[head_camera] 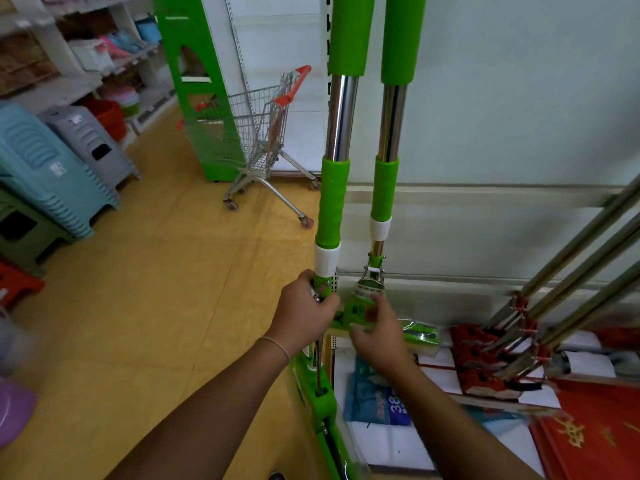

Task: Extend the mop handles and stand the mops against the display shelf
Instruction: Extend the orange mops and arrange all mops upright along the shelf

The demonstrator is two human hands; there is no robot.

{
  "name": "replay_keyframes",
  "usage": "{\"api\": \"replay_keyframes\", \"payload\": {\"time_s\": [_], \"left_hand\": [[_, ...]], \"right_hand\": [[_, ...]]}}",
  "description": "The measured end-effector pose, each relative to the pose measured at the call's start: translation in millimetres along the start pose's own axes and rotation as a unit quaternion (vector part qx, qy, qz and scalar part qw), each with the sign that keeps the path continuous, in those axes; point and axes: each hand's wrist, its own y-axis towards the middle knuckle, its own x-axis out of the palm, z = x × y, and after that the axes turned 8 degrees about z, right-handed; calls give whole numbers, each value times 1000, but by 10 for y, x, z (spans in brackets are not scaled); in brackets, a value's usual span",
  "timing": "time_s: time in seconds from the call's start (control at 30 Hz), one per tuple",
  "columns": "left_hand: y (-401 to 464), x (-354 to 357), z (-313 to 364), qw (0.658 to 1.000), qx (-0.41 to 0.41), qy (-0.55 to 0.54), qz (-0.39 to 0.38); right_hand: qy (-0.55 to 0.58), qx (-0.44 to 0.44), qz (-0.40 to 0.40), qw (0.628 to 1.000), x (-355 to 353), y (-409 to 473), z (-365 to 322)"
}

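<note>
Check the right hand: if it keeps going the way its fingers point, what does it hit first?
The right hand points up and slightly left, already at the green mop head. Straight on, it would likely meet the second mop's metal bracket first, though depth is unclear.

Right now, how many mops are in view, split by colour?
Green-handled mops with chrome tubes: 2, the left mop gripped low by the left hand, the right mop with the right hand at its head.
Red-headed mops with bare metal poles, leaning on the right: 3 poles countable.
Total: 5
</note>
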Motion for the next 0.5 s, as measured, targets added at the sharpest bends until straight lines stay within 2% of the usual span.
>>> {"api": "replay_keyframes", "payload": {"time_s": [0.1,0.17,0.37,0.5], "left_hand": [[0,26,-5,1000,-8,18,21],[-15,44,13,999,-15,25,34],[-107,108,70,998,-21,37,53],[-114,184,90,997,-16,51,60]], "right_hand": [[-2,-24,-172,985,21,-227,-34],[-19,-46,-236,970,86,-324,-9],[13,-66,-138,988,318,-439,47],[31,-99,-118,988,260,-421,29]]}}
